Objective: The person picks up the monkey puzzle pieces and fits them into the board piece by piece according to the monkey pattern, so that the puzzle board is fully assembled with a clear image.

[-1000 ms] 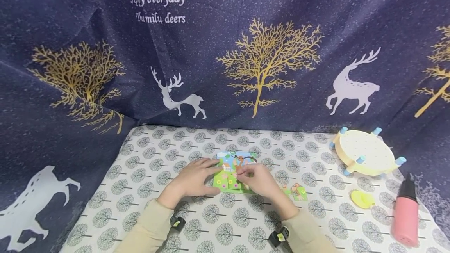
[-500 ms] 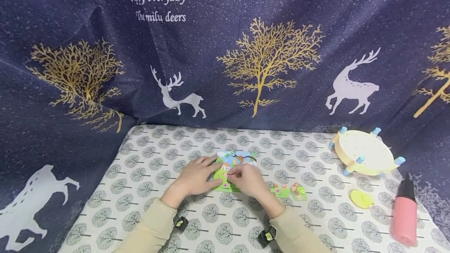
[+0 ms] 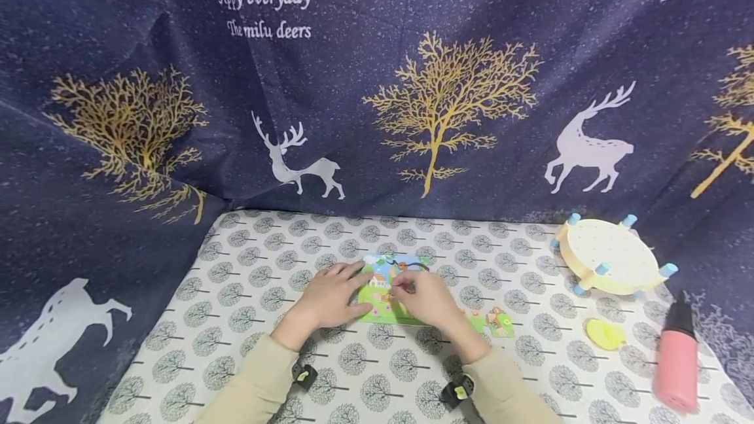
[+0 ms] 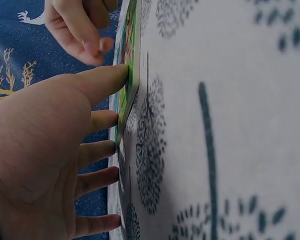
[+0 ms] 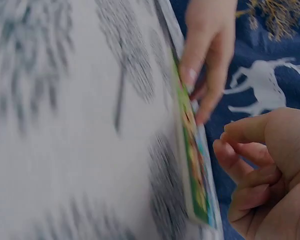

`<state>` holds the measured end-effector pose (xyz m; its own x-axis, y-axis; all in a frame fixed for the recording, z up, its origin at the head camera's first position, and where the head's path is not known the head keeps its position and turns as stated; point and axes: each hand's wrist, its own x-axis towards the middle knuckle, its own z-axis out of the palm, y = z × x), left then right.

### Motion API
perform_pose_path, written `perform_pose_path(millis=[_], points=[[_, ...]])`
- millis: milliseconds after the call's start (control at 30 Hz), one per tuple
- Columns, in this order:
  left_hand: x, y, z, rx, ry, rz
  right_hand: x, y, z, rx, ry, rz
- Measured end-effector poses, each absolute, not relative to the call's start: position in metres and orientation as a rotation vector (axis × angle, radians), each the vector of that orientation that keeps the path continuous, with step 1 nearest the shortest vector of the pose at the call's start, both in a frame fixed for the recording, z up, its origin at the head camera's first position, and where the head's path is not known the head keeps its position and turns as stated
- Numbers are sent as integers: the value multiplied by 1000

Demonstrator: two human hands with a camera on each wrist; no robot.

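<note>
A colourful picture puzzle in a flat board (image 3: 379, 311) lies mid-table, showing a small house, sky and green grass with flowers. My left hand (image 3: 331, 296) rests at its left side with the fingers spread, the thumb touching the board's near edge in the left wrist view. Over the puzzle's right part is my right hand (image 3: 429, 298), hiding some of the picture. Its fingers are curled, thumb and index tips together, and the right wrist view shows nothing between the fingertips (image 5: 227, 137). Loose puzzle pieces (image 3: 499, 322) lie to the right of the board, partly behind the right wrist.
At the back right a round pale-yellow toy stand (image 3: 609, 254) with blue-tipped pegs sits on the tree-print tablecloth (image 3: 330, 385). Nearer are a small yellow object (image 3: 605, 334) and a pink bottle (image 3: 676, 368) with a black nozzle. A dark blue deer-print curtain (image 3: 353, 84) hangs behind.
The right hand moved left over the puzzle's lower part, then back right and up off it. A green piece beneath it shifted left into the grass area. The left hand has barely moved.
</note>
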<state>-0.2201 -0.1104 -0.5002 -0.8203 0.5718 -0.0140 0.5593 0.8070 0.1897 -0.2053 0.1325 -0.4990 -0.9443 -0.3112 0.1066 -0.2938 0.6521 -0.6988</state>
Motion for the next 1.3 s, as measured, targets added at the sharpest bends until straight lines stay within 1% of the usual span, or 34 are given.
perform_pose_path(millis=[200,467,567,700,800,933,1300], points=[[-223,-105,-498,883,2906,286,-203,173,-491,-436,2803,-1241],[-226,-101,-495,838,2886,317,-191,225,-488,-331,2718,-1194],[-227,-100,-493,834,2884,333,-187,241,-488,-373,2729,-1126],[-229,-97,-489,826,2876,354,-183,259,-487,-507,2779,-987],[-230,-97,-487,810,2868,350,-180,268,-486,-579,2796,-901],[-232,-95,-488,807,2869,288,-176,272,-484,-607,2803,-838],[-233,-92,-489,878,2847,223,-172,273,-478,-550,2842,-684]])
